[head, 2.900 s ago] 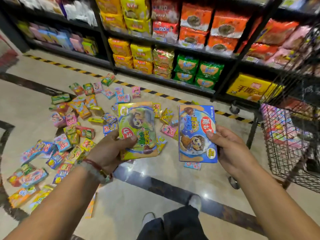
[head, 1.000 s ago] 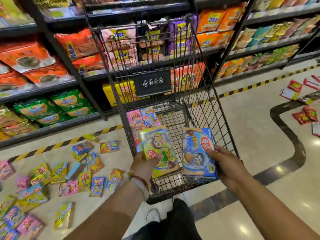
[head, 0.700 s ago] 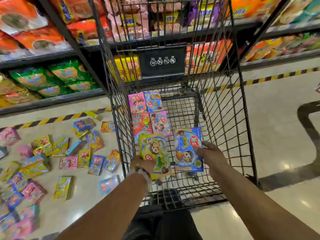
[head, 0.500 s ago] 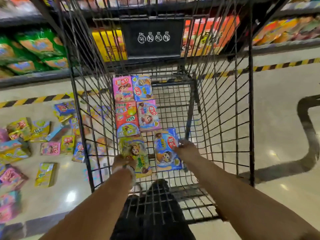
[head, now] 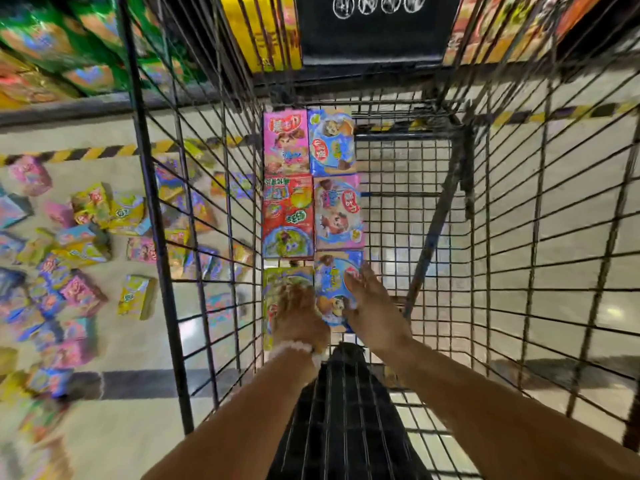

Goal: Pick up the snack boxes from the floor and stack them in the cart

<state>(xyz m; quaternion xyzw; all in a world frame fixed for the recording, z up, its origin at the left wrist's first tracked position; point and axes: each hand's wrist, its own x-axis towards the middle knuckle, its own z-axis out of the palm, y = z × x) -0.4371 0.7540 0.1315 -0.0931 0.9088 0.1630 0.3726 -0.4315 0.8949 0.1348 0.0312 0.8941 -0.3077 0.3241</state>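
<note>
A shop aisle, likely a supermarket. Wire cart [head: 519,237] in the middle; behind it, shelves [head: 104,102] packed with green and yellow snack bags [head: 52,39], blurred. Left of the cart, snack boxes [head: 90,244] scattered on polished floor [head: 104,427] with hazard-striped tape [head: 86,152].

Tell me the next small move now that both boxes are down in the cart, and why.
Probably let go and lift both hands out. The yellow box under the left hand and the blue box under the right hand already lie on the cart floor, continuing the two rows; many boxes remain on the floor.
</note>
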